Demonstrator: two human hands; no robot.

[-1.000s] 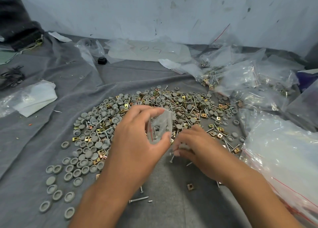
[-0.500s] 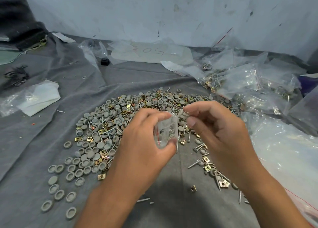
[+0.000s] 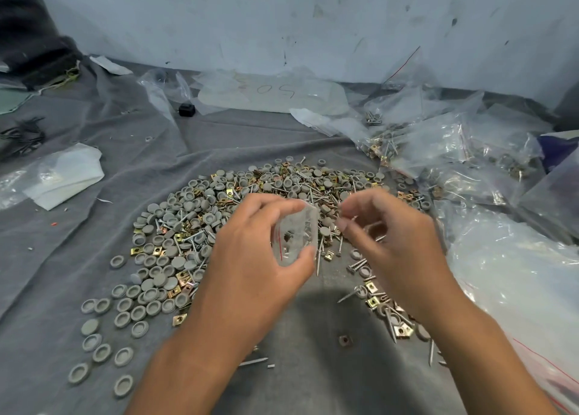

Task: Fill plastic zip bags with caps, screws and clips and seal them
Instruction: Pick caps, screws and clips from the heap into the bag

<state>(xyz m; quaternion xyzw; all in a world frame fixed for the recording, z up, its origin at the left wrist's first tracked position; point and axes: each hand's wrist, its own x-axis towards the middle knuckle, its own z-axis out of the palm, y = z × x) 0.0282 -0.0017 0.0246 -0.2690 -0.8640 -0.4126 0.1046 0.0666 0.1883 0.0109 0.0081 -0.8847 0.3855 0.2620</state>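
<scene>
1. Two hands work above the heap: the left hand (image 3: 250,258) grips a small clear zip bag (image 3: 294,236) between thumb and curled fingers, while the right hand (image 3: 388,242) has its fingers curled inward just beside the bag's mouth; motion blur hides whether it pinches a piece, so I cannot tell.
2. One bag sits at the middle of the view, lifted off the grey cloth (image 3: 94,258), with the pile of caps, screws and clips (image 3: 244,207) spreading from 9 o'clock round to 1 o'clock of it.
3. Handling, as I judge it: the bag is thin, soft and nearly weightless, so it collapses unless the mouth is held spread. It is best gripped at the two edges just under the zip strip, as the left hand seems to do.
4. Small metal pieces already show inside; the screws (image 3: 354,264) have sharp tips that could prick the film if pressed.
5. Orientation: the bag's long axis runs roughly 12 to 6 o'clock, tilted slightly, with the mouth towards 1 o'clock, facing the right hand.
6. Filled bags (image 3: 454,151) lie at 2 o'clock, well apart.
</scene>
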